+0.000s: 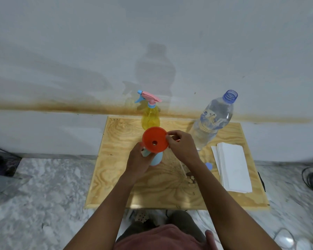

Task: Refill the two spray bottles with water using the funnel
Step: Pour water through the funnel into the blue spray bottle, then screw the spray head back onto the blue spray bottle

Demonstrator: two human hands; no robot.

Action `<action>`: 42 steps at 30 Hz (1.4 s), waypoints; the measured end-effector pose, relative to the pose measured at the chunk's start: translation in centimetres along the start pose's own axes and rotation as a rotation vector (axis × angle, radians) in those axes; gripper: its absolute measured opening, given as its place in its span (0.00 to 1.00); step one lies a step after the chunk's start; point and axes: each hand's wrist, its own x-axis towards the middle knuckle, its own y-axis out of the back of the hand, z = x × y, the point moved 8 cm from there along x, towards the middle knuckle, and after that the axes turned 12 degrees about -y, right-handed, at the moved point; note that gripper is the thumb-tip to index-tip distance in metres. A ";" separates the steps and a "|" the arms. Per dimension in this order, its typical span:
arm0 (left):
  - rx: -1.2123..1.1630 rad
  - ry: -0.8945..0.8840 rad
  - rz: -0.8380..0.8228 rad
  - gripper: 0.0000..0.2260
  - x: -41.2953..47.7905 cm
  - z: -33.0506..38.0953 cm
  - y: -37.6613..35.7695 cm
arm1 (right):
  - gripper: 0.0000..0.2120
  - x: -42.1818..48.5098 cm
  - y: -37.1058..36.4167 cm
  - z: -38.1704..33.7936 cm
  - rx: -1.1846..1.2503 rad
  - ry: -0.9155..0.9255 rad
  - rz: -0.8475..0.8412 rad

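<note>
An orange funnel sits on top of a light blue spray bottle near the middle of the wooden table. My left hand grips that bottle's side. My right hand pinches the funnel's rim on its right. Behind them stands a yellow spray bottle with its pink and blue trigger head on. An uncapped clear water bottle stands at the back right, partly filled.
A stack of white paper towels lies on the table's right side. A small blue cap lies next to it. A white wall rises right behind the table. Cables lie on the marble floor at far right.
</note>
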 end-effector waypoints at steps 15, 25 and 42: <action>-0.010 -0.052 0.011 0.23 0.1 -0.4 -0.3 | 0.04 -0.8 1.0 0.0 0.143 0.003 0.006; -0.043 -0.066 0.000 0.23 0.1 -0.3 -0.3 | 0.07 -2.0 3.1 2.7 0.241 0.015 0.013; 0.037 -0.059 -0.012 0.24 0.6 -0.7 -0.2 | 0.04 -1.8 0.6 14.4 -0.184 -0.363 0.046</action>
